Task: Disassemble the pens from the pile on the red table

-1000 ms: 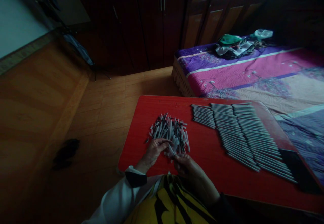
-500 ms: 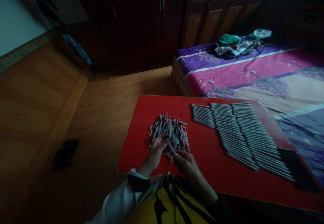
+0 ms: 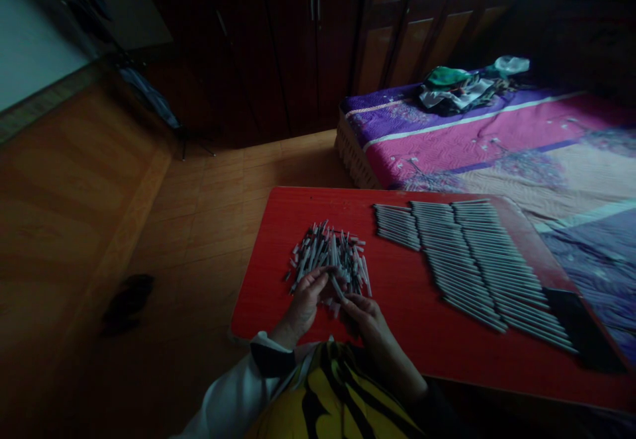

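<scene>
Close in front of me, a slim pale pen (image 3: 336, 287) slants between my two hands. My left hand (image 3: 305, 300) pinches its far, darker end with thumb and fingers. The near end is gripped by my right hand (image 3: 366, 316). Just beyond my hands lies a loose pile of pen parts (image 3: 318, 253), pale tubes mixed with dark and whitish short pieces. My left fingers cover the pile's near edge. To the right, finished-looking pens (image 3: 457, 260) lie side by side in three slanting rows, their dark ends lined up.
The red table (image 3: 402, 333) carries everything. At its right edge lies a dark flat object (image 3: 581, 326). A bed (image 3: 447, 141) with a purple and pink cover stands beyond, with clothes (image 3: 457, 88) on it. Dark wardrobes (image 3: 298, 48) line the back; dark footwear (image 3: 129, 300) sits on the floor.
My left fingers have shifted slightly around the far end of the pen. My right hand, the pile and the rows stay as they were.
</scene>
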### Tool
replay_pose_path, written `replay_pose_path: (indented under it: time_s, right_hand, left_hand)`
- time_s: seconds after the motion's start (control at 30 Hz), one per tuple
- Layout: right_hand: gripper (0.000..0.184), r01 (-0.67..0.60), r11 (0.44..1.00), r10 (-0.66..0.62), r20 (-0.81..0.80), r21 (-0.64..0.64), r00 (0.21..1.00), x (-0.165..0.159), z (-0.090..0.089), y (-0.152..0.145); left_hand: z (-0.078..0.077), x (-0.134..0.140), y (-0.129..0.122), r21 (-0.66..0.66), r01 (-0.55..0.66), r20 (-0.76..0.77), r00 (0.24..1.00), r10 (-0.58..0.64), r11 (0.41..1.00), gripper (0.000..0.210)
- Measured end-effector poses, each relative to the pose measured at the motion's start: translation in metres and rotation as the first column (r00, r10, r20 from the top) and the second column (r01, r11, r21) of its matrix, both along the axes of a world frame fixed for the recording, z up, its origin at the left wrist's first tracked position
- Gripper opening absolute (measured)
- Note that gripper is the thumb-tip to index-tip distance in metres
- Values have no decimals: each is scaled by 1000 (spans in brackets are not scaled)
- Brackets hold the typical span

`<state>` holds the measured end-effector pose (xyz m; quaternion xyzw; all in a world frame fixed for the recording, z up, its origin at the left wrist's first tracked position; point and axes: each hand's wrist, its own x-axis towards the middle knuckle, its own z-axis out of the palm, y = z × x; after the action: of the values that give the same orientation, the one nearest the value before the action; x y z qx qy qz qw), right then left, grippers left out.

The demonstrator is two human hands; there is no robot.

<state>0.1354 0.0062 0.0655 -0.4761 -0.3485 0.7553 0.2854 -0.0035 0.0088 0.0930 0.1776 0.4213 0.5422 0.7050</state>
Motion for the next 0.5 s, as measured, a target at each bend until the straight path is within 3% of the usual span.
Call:
replay_pose_path:
  time_s: [0.13, 0.5]
  right_hand:
    - [40, -11, 1000, 11, -10, 4, 1000, 0, -2, 0]
    - [37, -4, 1000, 4, -38, -9, 999, 1, 1, 0]
  left_hand:
    - [-2, 1, 0, -4, -62, -42, 997, 62, 998, 24]
    - [0, 3, 2, -21, -32, -36, 999, 32, 999, 26]
